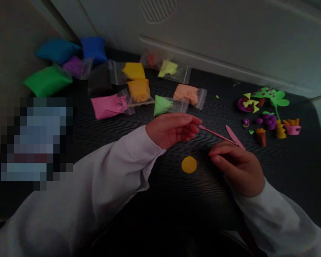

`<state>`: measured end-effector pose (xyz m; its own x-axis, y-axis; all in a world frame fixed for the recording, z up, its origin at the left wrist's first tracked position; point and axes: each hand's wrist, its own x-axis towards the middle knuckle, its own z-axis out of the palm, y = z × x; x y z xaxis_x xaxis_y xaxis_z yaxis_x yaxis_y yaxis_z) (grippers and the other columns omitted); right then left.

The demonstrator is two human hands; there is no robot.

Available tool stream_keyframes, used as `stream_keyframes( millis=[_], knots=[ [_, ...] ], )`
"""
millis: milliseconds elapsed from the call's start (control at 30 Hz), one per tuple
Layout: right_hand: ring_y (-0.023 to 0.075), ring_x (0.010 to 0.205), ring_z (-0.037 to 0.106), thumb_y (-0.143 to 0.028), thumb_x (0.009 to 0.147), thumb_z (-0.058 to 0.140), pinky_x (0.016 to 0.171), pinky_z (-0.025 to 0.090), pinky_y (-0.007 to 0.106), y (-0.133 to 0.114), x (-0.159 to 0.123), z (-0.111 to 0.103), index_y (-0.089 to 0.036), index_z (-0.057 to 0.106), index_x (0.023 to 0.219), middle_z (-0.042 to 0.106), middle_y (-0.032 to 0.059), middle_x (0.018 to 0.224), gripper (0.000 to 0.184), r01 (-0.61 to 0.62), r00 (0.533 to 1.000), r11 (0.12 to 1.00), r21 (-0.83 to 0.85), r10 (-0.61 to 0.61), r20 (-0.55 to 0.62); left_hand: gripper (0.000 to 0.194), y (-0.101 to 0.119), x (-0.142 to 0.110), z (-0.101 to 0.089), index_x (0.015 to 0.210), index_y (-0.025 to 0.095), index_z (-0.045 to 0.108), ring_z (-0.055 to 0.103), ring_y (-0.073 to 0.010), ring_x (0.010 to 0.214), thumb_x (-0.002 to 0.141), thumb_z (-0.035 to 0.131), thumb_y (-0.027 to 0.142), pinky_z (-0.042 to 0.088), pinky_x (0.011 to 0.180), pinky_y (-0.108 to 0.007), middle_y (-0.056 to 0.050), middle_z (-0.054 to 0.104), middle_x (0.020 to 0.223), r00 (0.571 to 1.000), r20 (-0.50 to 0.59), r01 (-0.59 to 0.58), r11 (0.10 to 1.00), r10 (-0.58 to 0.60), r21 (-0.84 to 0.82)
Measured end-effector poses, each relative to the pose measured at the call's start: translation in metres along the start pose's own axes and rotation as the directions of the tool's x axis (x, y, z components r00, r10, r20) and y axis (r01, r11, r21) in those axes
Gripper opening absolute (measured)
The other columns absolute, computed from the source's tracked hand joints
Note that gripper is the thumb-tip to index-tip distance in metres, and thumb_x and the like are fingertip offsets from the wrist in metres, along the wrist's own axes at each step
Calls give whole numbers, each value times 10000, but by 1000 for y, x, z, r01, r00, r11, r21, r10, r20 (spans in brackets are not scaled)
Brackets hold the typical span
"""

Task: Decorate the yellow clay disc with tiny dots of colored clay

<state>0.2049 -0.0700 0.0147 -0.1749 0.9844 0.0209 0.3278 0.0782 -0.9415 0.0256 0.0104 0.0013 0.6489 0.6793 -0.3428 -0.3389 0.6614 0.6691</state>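
Note:
A flat yellow clay disc point(189, 165) lies on the dark table between my hands. Behind it to the left, my left hand point(173, 130) hovers with its fingers loosely bent and apart, and nothing shows in it. My right hand point(238, 166) is to the right of the disc, thumb and forefinger closed together at the tips; whatever they might hold is hidden. Just beyond the right hand lie a pink clay knife point(234, 135) and a thin pink modelling tool point(216, 133). The light green clay bag point(162, 105) sits just behind my left hand.
Several bags of coloured clay line the back, among them a pink bag point(109, 106) and a peach bag point(186, 93). Small clay models, including purple grapes point(269, 121) and a pink cup of fries point(293, 129), stand at right. A blurred-out rectangular object point(36, 139) is at left.

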Motion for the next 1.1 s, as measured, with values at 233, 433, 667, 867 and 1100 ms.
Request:
stream_keyframes(
  millis=[233,433,667,867,1100],
  knots=[
    [158,789,521,-147,682,592,700,451,340,-1,0,15,-213,609,863,594,38,816,193,326,942,839,-436,-251,221,223,2,1,2,789,108,629,557,-87,638,736,469,256,410,613,-216,-28,614,668,1000,-8,11,1000,-11,19],
    [167,835,518,-126,667,603,733,449,343,3,0,15,-205,616,872,596,48,862,219,388,918,788,-479,-284,276,246,3,2,5,775,103,625,565,-99,671,748,448,271,411,608,-210,-18,603,647,998,-50,31,999,-29,44],
    [174,844,525,-138,682,589,752,448,359,3,0,15,-222,614,891,599,39,878,227,391,915,769,-506,-266,303,295,5,3,6,775,84,594,539,-57,590,774,380,286,385,574,-182,8,574,603,998,-26,52,998,-51,41],
    [164,860,529,-142,680,595,761,454,343,2,1,14,-190,615,904,594,47,899,231,406,907,749,-523,-263,328,256,3,2,5,795,100,573,525,-74,621,731,461,321,389,611,-203,3,568,638,999,-19,45,998,-44,40],
    [173,880,525,-155,669,602,775,458,348,-1,-2,11,-165,602,938,585,65,938,269,429,896,733,-528,-273,350,261,6,4,8,807,112,556,522,-112,715,759,422,331,372,678,-239,-3,546,677,996,-39,81,993,-78,83]
  ],
)
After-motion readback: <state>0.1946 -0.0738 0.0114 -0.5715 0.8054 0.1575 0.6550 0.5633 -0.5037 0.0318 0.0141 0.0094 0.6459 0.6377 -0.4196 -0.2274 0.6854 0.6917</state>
